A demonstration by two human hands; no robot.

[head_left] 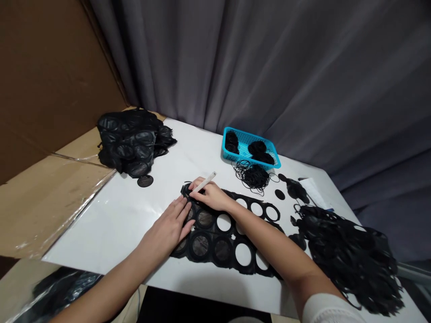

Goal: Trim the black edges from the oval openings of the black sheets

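A black sheet with rows of round shapes lies on the white table in front of me. Its left circles still hold dark discs, while many on the right are open holes showing white. My left hand rests flat on the sheet's left end, fingers stretched out. Pinched in my right hand is a slim white pen-like tool, over the sheet's upper left corner. The tool's lower tip is hidden by the fingers. Beyond the sheet lies a tangle of thin black rings.
A blue basket holding black ring bundles stands at the back. Black sheets are piled at left; a heap of holed black scraps lies at right. Loose discs and white paper lie nearby. A grey curtain hangs behind.
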